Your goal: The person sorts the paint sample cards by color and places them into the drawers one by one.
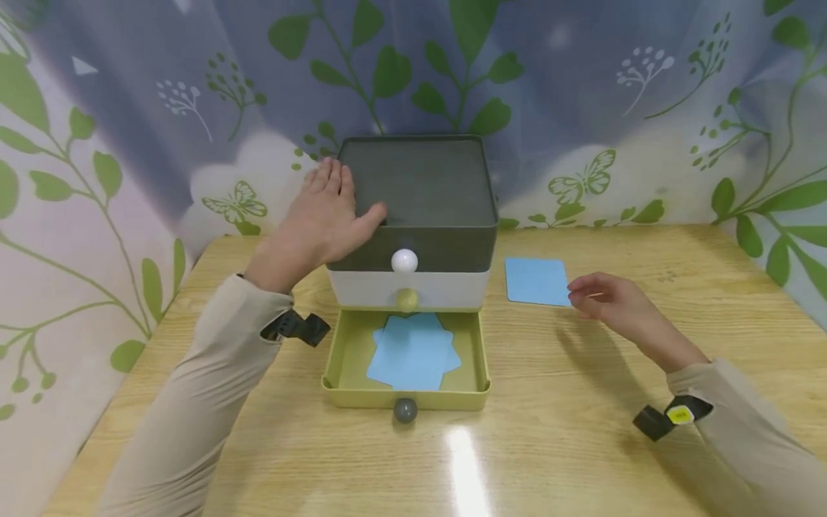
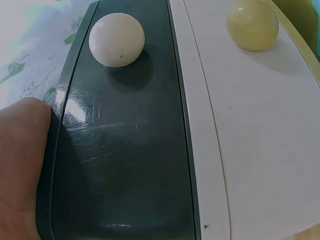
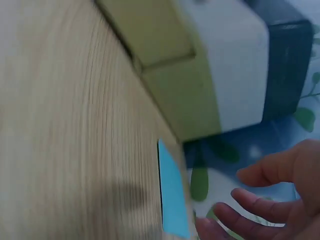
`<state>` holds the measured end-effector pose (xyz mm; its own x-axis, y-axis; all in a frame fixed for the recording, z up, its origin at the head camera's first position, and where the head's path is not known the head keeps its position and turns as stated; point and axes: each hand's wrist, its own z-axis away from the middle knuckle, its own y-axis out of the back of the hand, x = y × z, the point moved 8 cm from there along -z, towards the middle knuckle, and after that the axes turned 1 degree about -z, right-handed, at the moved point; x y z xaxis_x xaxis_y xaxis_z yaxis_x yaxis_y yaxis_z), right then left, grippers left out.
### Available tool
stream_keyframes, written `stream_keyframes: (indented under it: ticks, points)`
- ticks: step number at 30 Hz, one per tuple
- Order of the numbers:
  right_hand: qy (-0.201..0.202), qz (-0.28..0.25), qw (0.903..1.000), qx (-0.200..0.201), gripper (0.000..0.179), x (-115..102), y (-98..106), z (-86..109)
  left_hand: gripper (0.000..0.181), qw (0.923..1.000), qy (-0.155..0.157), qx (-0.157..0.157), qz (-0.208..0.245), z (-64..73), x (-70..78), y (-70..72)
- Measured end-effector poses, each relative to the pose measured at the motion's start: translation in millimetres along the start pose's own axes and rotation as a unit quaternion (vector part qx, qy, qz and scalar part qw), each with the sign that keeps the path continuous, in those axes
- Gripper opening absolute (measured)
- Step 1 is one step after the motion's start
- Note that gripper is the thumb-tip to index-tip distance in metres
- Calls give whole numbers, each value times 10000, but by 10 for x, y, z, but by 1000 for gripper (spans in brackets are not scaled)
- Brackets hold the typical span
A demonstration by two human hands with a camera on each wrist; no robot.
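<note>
A small chest with stacked drawers stands mid-table, with a dark grey top section (image 1: 420, 183), a white section (image 1: 365, 287) and an olive-yellow bottom drawer (image 1: 368, 399). That bottom drawer is pulled out, and several light blue square cards (image 1: 410, 352) lie fanned in it. My left hand (image 1: 323, 215) rests flat at the top's left front corner, thumb along its front edge. Right of the chest, one blue card (image 1: 535, 280) lies on the wood. At this card's right edge hovers my right hand (image 1: 610, 301), fingers loosely bent with nothing between them.
Round knobs mark the drawers: white (image 1: 404, 261) on the grey one, yellow (image 1: 407, 299) on the white one, dark grey (image 1: 405, 411) on the olive one. Behind the wooden table (image 1: 678, 287) hangs a leaf-patterned curtain (image 1: 568, 108).
</note>
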<state>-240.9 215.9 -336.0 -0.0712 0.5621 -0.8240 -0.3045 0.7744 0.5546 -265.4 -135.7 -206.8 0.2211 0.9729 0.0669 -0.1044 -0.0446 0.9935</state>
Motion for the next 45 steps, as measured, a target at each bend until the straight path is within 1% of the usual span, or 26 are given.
stream_keyframes:
  ticks: [1, 3, 5, 7, 10, 13, 18, 22, 24, 27, 29, 35, 37, 41, 43, 45]
  points:
    - [-9, 461, 9989, 66, 44, 28, 52, -50, 84, 10000, -14, -5, -21, 0, 3, 1]
    - [30, 1205, 9926, 115, 47, 63, 116, -156, 84, 10000, -50, 14, -25, -1, 7, 8]
    - [105, 1673, 9859, 11, 51, 88, 135, -265, 83, 10000, -73, 41, -9, -3, 3, 11]
    - [129, 1965, 9803, -174, 53, 121, 120, -364, 83, 9999, -90, 54, -1, -1, 0, 12]
    - [145, 2234, 9736, -448, 55, 182, 68, -476, 83, 9999, -122, 28, -8, 0, -4, 6]
    - [217, 2429, 9680, -589, 58, 209, 29, -549, 84, 9998, -171, -6, -44, 0, -1, 2]
    - [345, 2692, 9605, -608, 68, 174, 15, -678, 83, 9995, -286, -23, -120, -6, 4, 1]
    - [388, 2945, 9520, -743, 75, 153, -30, -780, 83, 9991, -424, -40, -52, -21, 15, -13]
    - [406, 3073, 9467, -875, 79, 149, -72, -816, 83, 9988, -481, -53, 12, -27, 18, -19]
    - [233, 3111, 9436, -1104, 84, 169, -135, -843, 83, 9986, -514, -73, 74, -29, 12, -24]
    - [75, 3131, 9423, -1185, 88, 178, -157, -846, 83, 9986, -512, -75, 87, -29, 4, -24]
    - [-199, 3443, 9328, -1047, 95, 169, -102, -803, 83, 9987, -497, -45, 55, -20, -2, -19]
    - [-238, 3435, 9331, -1035, 95, 183, -85, -777, 82, 9986, -522, -1, 48, -13, 2, -11]
    - [-83, 3133, 9430, -1119, 88, 191, -73, -724, 82, 9981, -597, 114, -10, -20, 17, -9]
    - [32, 3072, 9447, -1143, 85, 178, -73, -711, 81, 9981, -597, 149, -42, -29, 21, -15]
    - [-2, 3084, 9442, -1156, 88, 182, -64, -703, 82, 9983, -557, 166, -27, -35, 22, -18]
